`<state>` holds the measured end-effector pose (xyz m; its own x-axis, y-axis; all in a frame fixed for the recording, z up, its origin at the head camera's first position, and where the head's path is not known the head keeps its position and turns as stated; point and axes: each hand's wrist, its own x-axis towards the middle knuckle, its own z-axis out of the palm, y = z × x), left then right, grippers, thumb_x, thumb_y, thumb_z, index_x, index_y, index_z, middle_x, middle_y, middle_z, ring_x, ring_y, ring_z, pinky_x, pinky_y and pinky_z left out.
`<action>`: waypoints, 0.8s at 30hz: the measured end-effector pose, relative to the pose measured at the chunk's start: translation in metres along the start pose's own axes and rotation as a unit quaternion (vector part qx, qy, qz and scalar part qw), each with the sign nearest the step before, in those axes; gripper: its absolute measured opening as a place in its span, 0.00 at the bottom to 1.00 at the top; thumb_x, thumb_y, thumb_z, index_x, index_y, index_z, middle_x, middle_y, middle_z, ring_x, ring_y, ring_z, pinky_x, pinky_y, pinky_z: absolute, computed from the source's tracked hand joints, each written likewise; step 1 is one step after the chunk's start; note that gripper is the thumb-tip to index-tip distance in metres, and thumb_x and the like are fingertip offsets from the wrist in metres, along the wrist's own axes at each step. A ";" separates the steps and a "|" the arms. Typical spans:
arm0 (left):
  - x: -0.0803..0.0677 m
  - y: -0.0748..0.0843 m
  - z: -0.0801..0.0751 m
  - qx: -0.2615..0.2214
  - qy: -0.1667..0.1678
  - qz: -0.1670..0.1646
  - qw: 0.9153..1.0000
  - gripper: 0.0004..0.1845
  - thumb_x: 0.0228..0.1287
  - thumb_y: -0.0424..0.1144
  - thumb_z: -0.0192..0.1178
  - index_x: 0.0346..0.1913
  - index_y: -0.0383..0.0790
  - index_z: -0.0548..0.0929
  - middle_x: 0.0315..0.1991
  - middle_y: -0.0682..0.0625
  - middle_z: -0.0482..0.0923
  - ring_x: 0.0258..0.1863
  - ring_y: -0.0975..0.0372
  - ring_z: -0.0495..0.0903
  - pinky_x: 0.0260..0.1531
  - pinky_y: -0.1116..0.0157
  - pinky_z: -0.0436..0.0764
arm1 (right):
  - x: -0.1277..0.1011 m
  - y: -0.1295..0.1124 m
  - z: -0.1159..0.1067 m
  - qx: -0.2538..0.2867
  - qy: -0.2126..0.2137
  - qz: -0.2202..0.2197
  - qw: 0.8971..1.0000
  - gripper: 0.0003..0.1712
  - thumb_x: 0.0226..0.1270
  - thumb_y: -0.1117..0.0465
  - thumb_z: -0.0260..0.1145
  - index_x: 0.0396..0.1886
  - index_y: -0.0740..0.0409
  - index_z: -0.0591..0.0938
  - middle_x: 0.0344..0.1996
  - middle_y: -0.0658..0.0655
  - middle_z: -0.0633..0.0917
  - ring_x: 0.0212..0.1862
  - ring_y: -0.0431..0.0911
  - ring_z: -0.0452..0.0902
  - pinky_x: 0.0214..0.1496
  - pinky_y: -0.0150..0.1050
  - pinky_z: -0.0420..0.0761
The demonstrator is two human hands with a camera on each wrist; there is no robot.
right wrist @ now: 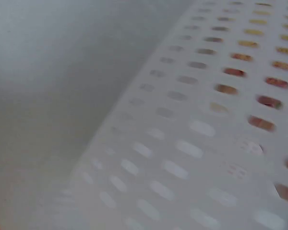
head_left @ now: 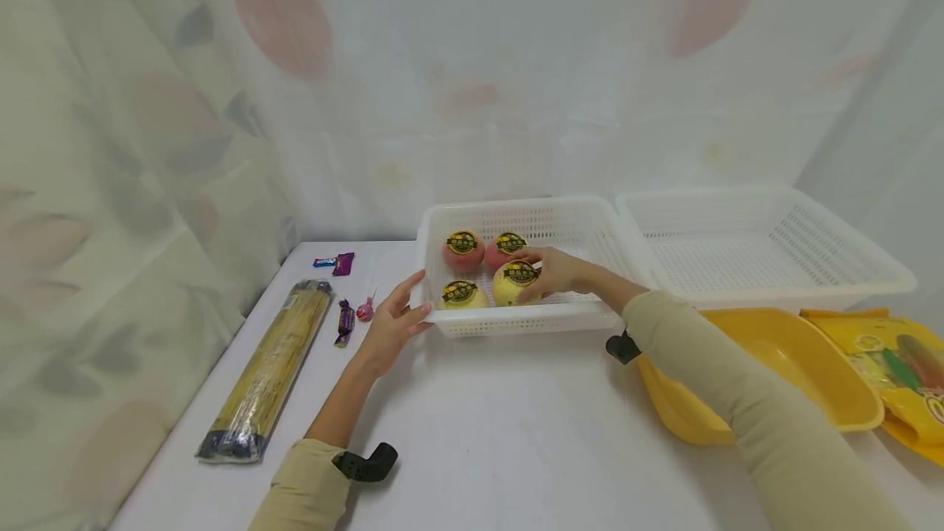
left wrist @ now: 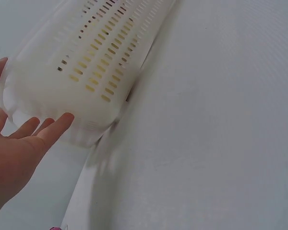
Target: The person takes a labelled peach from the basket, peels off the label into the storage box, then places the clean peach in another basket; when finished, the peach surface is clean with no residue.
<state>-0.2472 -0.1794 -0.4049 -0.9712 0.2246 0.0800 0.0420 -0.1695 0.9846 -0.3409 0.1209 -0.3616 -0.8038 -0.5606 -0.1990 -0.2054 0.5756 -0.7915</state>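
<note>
In the head view, a white plastic basket [head_left: 527, 319] holds two red round fruits [head_left: 463, 256] and two pale yellow ones, all with black-and-gold labels. My right hand [head_left: 553, 271] holds the right yellow fruit [head_left: 509, 292] between thumb and fingers, inside the basket near its front wall. The other yellow fruit [head_left: 472, 300] sits to its left. At the basket's left front corner is my left hand [head_left: 391, 328], with mostly straight fingers [left wrist: 55, 132] spread against the end wall and rim. Neither hand nor fruit is directly visible in the right wrist view, only the perforated basket wall [right wrist: 182, 124].
A second white basket [head_left: 708, 256] stands at the right, behind a yellow basin [head_left: 782, 359] and a yellow bag [head_left: 896, 359] with a fruit picture. To the left lie a clear pack of thin yellow sticks [head_left: 276, 367], wrapped candies [head_left: 344, 322] and a pink lollipop [head_left: 365, 310].
</note>
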 end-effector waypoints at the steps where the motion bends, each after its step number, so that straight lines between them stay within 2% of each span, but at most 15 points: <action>1: 0.000 0.000 0.000 0.001 0.000 0.000 1.000 0.34 0.68 0.29 0.54 0.74 0.40 0.55 0.75 0.42 0.42 0.62 0.45 0.62 0.54 0.60 0.77 | -0.002 -0.003 -0.003 0.004 0.003 0.003 1.000 0.44 0.49 0.60 0.78 0.67 0.52 0.68 0.64 0.60 0.67 0.48 0.50 0.73 0.38 0.42 0.82; 6: 0.000 0.000 -0.001 0.008 -0.002 0.008 1.000 0.35 0.67 0.30 0.55 0.74 0.41 0.55 0.75 0.42 0.41 0.63 0.44 0.61 0.53 0.61 0.77 | -0.015 -0.025 -0.021 0.018 0.012 -0.010 1.000 0.46 0.49 0.59 0.79 0.68 0.51 0.67 0.64 0.59 0.67 0.52 0.52 0.71 0.44 0.46 0.82; 9: 0.000 0.001 -0.001 0.006 -0.001 0.010 1.000 0.35 0.67 0.29 0.55 0.74 0.40 0.55 0.75 0.41 0.40 0.63 0.43 0.61 0.52 0.62 0.78 | -0.027 -0.041 -0.027 0.028 0.017 -0.038 0.999 0.46 0.48 0.60 0.79 0.67 0.51 0.68 0.63 0.58 0.68 0.53 0.54 0.71 0.45 0.46 0.82; 13: 0.000 0.001 -0.002 0.003 -0.001 0.006 1.000 0.35 0.68 0.29 0.55 0.74 0.40 0.54 0.75 0.42 0.41 0.63 0.44 0.61 0.51 0.63 0.78 | -0.048 -0.060 -0.028 0.008 0.020 -0.086 0.996 0.44 0.48 0.59 0.79 0.66 0.52 0.69 0.62 0.57 0.69 0.57 0.54 0.68 0.54 0.44 0.77; 18: 0.000 0.000 -0.002 0.006 -0.002 0.007 1.000 0.34 0.68 0.29 0.55 0.74 0.40 0.55 0.74 0.43 0.43 0.63 0.44 0.61 0.51 0.62 0.78 | -0.073 -0.072 -0.018 -0.009 -0.005 -0.127 0.992 0.44 0.46 0.59 0.80 0.65 0.52 0.71 0.63 0.54 0.70 0.60 0.53 0.68 0.62 0.45 0.71; 24: 0.002 -0.001 -0.001 0.004 -0.007 0.006 1.000 0.34 0.68 0.29 0.55 0.74 0.40 0.55 0.74 0.43 0.43 0.64 0.44 0.61 0.52 0.61 0.78 | -0.098 -0.065 0.014 -0.008 -0.055 -0.154 0.987 0.45 0.44 0.59 0.81 0.64 0.54 0.71 0.62 0.52 0.72 0.61 0.52 0.67 0.64 0.47 0.68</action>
<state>-0.2491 -0.1796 -0.4062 -0.9674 0.2349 0.0947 0.0563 -0.1653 0.9846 -0.2411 0.1299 -0.2982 -0.6373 -0.7706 -0.0123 -0.4403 0.3772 -0.8148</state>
